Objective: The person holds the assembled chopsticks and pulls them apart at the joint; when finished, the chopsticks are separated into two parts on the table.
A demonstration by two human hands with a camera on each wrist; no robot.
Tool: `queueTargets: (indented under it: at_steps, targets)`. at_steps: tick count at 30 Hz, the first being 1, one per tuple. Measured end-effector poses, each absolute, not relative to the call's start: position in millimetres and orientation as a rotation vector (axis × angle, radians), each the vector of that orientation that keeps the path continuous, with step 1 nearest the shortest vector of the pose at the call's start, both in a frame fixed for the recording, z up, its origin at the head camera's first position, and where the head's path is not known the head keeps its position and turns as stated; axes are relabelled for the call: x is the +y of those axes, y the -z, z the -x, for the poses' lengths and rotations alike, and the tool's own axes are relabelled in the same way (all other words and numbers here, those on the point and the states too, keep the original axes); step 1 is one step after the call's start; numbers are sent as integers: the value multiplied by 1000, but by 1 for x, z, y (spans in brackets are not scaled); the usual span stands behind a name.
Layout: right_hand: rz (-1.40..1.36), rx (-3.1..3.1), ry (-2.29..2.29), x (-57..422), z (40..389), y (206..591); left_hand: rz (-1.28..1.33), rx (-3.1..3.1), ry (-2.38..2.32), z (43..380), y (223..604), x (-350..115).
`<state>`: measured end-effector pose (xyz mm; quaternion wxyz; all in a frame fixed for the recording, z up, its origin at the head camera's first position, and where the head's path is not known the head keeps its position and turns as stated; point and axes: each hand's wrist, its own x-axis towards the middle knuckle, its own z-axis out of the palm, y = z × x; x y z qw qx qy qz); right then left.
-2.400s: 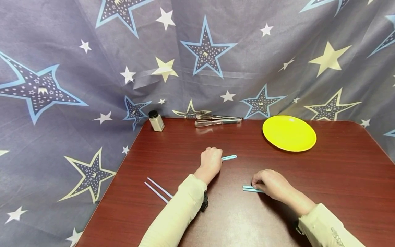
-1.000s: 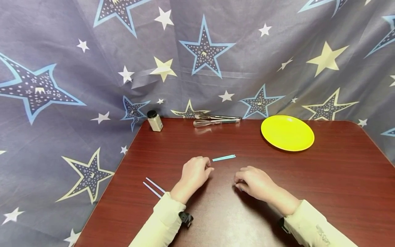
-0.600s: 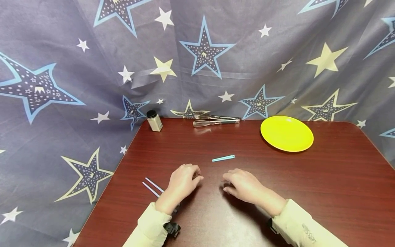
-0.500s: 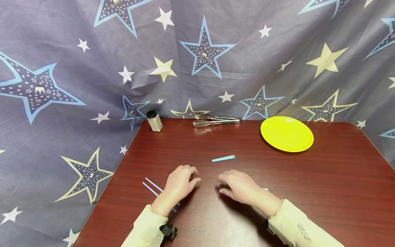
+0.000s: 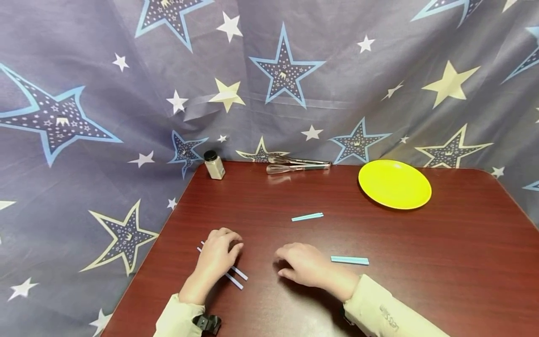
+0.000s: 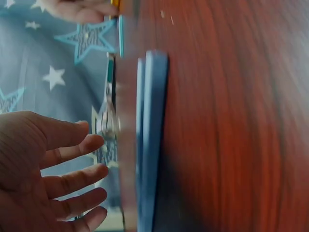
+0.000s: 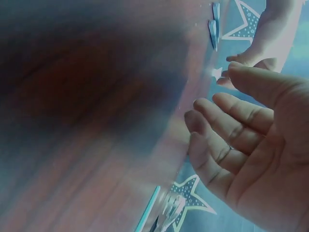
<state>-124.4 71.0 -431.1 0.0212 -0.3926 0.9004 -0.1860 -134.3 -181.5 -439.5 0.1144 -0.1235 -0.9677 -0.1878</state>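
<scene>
My left hand (image 5: pixel 216 252) comes over the lilac chopsticks (image 5: pixel 234 281), fingers relaxed, while my right hand (image 5: pixel 302 265), loosely curved, shifts nearer them from the right.

- Right sleeve (image 5: pixel 367 299): dark lettering (image 5: pixel 389 318), slanted and blurred; only "ss" near its middle can be made out.
- Seasoning jar (image 5: pixel 215 169): side marking too small to read.

On the tabletop (image 5: pixel 455 262), tongs (image 5: pixel 294 167) lie behind the middle chopsticks (image 5: pixel 307 217), between a jar (image 5: pixel 215 168) at left and a plate (image 5: pixel 395 184) at right.
</scene>
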Motion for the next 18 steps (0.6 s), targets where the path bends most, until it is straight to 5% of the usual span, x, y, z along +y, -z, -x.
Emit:
queueTargets:
  at_steps: [18]
  targets:
    - [1280, 2664, 590, 37, 119, 439, 381, -2887, 399, 139, 449, -245]
